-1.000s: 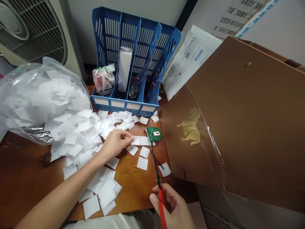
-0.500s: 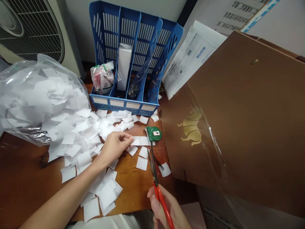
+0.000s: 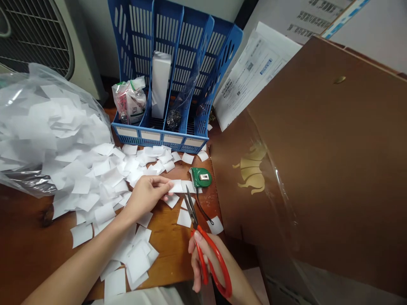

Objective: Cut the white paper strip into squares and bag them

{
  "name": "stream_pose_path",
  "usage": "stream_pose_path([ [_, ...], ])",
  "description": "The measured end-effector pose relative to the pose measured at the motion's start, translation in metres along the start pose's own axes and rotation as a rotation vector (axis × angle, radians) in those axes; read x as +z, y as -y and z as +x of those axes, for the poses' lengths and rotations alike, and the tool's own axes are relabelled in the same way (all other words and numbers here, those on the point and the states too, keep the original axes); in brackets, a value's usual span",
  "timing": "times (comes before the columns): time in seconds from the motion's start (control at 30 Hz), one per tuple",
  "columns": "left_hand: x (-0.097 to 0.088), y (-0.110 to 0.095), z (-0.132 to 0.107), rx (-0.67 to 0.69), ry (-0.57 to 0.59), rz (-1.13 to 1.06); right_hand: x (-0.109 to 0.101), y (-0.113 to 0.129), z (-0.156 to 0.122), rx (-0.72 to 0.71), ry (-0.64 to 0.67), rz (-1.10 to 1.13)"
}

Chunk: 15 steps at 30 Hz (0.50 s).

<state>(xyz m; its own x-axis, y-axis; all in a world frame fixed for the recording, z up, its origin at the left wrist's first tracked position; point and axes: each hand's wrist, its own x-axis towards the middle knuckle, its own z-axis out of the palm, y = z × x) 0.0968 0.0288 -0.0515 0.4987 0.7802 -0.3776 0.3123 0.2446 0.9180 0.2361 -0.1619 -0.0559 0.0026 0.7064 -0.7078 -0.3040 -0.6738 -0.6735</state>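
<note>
My left hand [image 3: 151, 192] pinches one end of a white paper strip [image 3: 177, 186] between thumb and fingers. The strip stretches right, up to a green tape measure [image 3: 201, 177] with a dark wrist cord. My right hand [image 3: 210, 254] grips red-handled scissors [image 3: 194, 224], their handles spread. The blades are slightly apart, with the tips at the lower edge of the strip. Below the strip, a few cut paper squares [image 3: 184, 217] lie on the wooden table [image 3: 171, 254]. A larger heap of white paper pieces [image 3: 92, 186] spreads beside my left forearm.
A clear plastic bag [image 3: 51, 114] full of paper pieces spills onto the table at left. Behind stands a blue file rack [image 3: 159, 137] holding a white box [image 3: 160, 82] and small bags. A large brown box [image 3: 318, 169] borders the right side. A grilled appliance [image 3: 38, 38] is at back left.
The scissors have moved up and left to the paper strip, and their handles have spread apart. My left hand still pinches the strip. The whole view has shifted slightly.
</note>
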Motion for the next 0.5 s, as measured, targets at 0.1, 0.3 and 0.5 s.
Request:
stream_pose_path([
  [0.1,0.001,-0.002,-0.001,-0.005,-0.005,-0.013,0.001,0.009,0.006,0.029,0.029,0.03],
  [0.3,0.001,0.002,0.001,0.016,0.005,-0.036,0.002,0.012,0.018,-0.059,0.064,0.052],
  [0.5,0.003,0.007,-0.001,0.082,-0.03,0.031,-0.012,0.0,-0.006,0.03,0.044,-0.092],
])
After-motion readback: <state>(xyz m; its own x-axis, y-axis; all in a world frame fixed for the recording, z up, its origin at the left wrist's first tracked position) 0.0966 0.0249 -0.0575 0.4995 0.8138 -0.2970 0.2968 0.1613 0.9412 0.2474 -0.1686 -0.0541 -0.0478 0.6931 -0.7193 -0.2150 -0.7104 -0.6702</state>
